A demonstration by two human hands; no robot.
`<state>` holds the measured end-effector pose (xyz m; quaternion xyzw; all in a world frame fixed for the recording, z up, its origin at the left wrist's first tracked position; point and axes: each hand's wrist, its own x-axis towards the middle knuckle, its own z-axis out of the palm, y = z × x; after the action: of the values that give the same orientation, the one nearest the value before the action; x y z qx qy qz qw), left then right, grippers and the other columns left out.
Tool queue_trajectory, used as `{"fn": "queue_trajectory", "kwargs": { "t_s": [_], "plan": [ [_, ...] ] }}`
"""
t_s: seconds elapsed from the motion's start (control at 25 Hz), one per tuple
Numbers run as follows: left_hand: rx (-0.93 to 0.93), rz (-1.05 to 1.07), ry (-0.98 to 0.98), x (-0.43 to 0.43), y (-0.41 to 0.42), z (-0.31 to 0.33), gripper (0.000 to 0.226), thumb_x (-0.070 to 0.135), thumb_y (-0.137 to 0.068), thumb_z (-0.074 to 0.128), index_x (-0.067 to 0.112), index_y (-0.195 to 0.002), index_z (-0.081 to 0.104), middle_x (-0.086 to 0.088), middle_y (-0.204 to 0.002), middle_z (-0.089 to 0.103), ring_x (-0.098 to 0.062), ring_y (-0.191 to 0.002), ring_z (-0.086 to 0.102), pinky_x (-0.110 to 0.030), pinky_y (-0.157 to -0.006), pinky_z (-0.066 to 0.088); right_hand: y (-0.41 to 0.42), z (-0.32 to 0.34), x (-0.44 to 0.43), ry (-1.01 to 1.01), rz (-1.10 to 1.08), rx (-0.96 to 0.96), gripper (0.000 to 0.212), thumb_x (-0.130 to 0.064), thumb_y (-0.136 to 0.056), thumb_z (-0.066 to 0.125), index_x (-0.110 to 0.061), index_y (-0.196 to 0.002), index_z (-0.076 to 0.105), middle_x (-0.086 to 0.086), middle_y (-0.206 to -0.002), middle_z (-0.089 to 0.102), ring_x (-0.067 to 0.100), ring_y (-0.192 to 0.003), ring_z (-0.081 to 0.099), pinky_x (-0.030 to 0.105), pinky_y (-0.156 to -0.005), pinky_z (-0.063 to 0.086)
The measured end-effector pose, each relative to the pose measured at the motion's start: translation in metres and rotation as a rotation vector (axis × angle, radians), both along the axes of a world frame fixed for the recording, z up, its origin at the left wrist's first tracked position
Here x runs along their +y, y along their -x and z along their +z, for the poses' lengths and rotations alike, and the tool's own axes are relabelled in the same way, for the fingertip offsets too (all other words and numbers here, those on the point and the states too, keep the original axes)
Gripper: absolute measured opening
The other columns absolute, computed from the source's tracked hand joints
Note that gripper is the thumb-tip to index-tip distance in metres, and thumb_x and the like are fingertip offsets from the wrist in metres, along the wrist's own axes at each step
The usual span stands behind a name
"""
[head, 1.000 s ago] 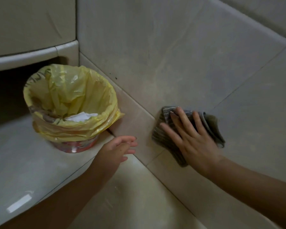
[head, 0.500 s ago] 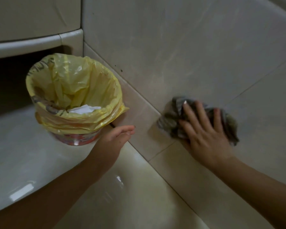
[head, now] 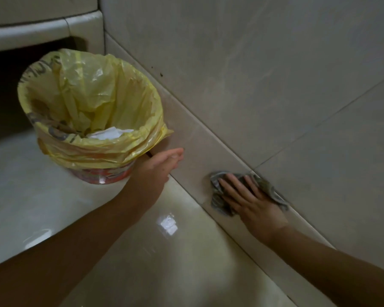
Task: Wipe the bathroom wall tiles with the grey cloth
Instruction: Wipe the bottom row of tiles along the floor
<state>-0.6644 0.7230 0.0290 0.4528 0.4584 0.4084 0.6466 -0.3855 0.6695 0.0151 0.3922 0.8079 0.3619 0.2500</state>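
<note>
Across the top and right, beige wall tiles (head: pixel 253 63), large and glossy, cut by thin grout lines, with a narrower skirting strip (head: pixel 197 147) along the foot. Below, pale polished floor (head: pixel 142 273), carrying a bright patch of reflected light (head: pixel 169 224). At the upper left, a cream rounded ledge (head: pixel 42 29) over a dark recess (head: pixel 5 89). In the corner beneath, close against the skirting strip, a round bin (head: pixel 104 175) with a red and orange base, lined with a crinkled yellow bag (head: pixel 93 96) folded out over the rim; in the way of the lowest tiles there. Just beside the bin's near edge, left hand (head: pixel 155 167), fingers straight and held together, holding nothing, fingertips toward the skirting strip; contact with bag or wall impossible to tell. Further right, apart from the bin, right hand (head: pixel 251 200), fingers spread and flat, pressing on the grey cloth (head: pixel 217 199). Cloth bunched and creased, pinned against the skirting strip right at the grout line under the big tiles, edges showing on both sides of the fingers. Inside the bag, crumpled white paper (head: pixel 111 132). On the wall above the bin, a few dark specks (head: pixel 161 74) near the grout line.
</note>
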Motion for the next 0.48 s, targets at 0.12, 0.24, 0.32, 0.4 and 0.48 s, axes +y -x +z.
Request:
{"fn": "queue_trajectory", "kwargs": {
  "t_s": [0.12,0.24,0.32,0.4,0.48],
  "plan": [
    [-0.052,-0.118,0.059,0.001,-0.002,0.002,0.028,0.038,-0.106,0.031,0.039,-0.124,0.053,0.013,-0.138,0.056,0.0,-0.13,0.049,-0.038,-0.116,0.032,0.011,0.047,0.025,-0.168,0.022,0.182,0.064,-0.018,-0.081,0.051,-0.011,-0.144,0.046,0.012,-0.16,0.022,0.033,-0.15,0.002,0.052,-0.119,-0.012],
    [-0.156,-0.143,0.17,0.007,-0.001,0.003,0.043,0.05,-0.104,0.018,0.039,-0.13,0.05,0.017,-0.143,0.052,0.002,-0.134,0.043,-0.042,-0.121,0.022,0.053,0.041,0.066,-0.203,0.057,0.175,0.062,-0.021,-0.088,0.048,-0.011,-0.148,0.038,0.014,-0.161,0.016,0.037,-0.149,0.001,0.056,-0.115,-0.018],
    [-0.24,-0.152,0.255,0.009,0.003,0.002,0.05,0.055,-0.102,0.015,0.037,-0.134,0.049,0.015,-0.146,0.05,0.0,-0.137,0.041,-0.042,-0.122,0.02,0.078,0.012,0.079,-0.133,0.01,0.105,0.067,-0.016,-0.089,0.037,-0.01,-0.154,0.022,0.016,-0.161,-0.004,0.039,-0.147,-0.012,0.057,-0.108,-0.03],
    [-0.288,-0.162,0.303,0.007,0.006,-0.001,0.052,0.057,-0.101,0.015,0.036,-0.131,0.052,0.014,-0.146,0.051,-0.003,-0.138,0.041,-0.041,-0.122,0.02,0.088,-0.017,0.079,-0.018,-0.043,0.04,0.07,-0.013,-0.087,0.017,-0.007,-0.154,-0.002,0.019,-0.153,-0.029,0.04,-0.137,-0.032,0.056,-0.099,-0.038],
    [-0.279,-0.167,0.317,0.005,0.01,-0.003,0.052,0.058,-0.1,0.016,0.036,-0.124,0.056,0.015,-0.142,0.055,-0.002,-0.135,0.045,-0.04,-0.121,0.023,0.078,-0.042,0.067,0.126,-0.094,-0.034,0.068,-0.013,-0.09,0.013,-0.005,-0.151,-0.015,0.021,-0.147,-0.04,0.04,-0.129,-0.043,0.057,-0.1,-0.037]
  ]
}}
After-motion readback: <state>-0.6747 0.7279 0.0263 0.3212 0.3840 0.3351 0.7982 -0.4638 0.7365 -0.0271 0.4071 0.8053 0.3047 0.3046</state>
